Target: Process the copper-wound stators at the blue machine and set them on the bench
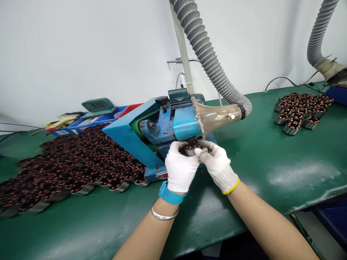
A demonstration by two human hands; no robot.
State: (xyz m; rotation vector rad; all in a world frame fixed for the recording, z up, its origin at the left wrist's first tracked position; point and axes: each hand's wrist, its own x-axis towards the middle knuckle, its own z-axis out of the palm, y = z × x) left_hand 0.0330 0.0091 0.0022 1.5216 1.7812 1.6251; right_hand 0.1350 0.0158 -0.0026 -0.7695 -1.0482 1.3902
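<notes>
The metal ring (pixel 192 148), with dark, copper-coloured windings inside, sits between the two hands, just below the front edge of the blue cover (pixel 185 124) on the machine; whether it touches anything under that edge is hidden. It is round and squat, so no long axis stands out; its wound face is turned up and its plain steel side faces the person. Neither hand is clearly nearer, since both are on it: the gloved left hand (pixel 181 168) curls about its left side, and the gloved right hand (pixel 215 162) pinches its right side, the thumb laid toward the front of the steel wall. The hands are close together and gripping, not spread, though the fingers behind the ring are out of sight. From the person's side, the ring lies straight beyond the wrists, with the machine (pixel 121 131) past it. A clear funnel (pixel 217 117) opens against the right of the cover and leads into a grey hose (pixel 208 57). Farther out on the green table (pixel 284 166), a broad pile of similar rings (pixel 81 166) spreads to the left, and a smaller cluster (pixel 295 112) stands well apart to the right.
</notes>
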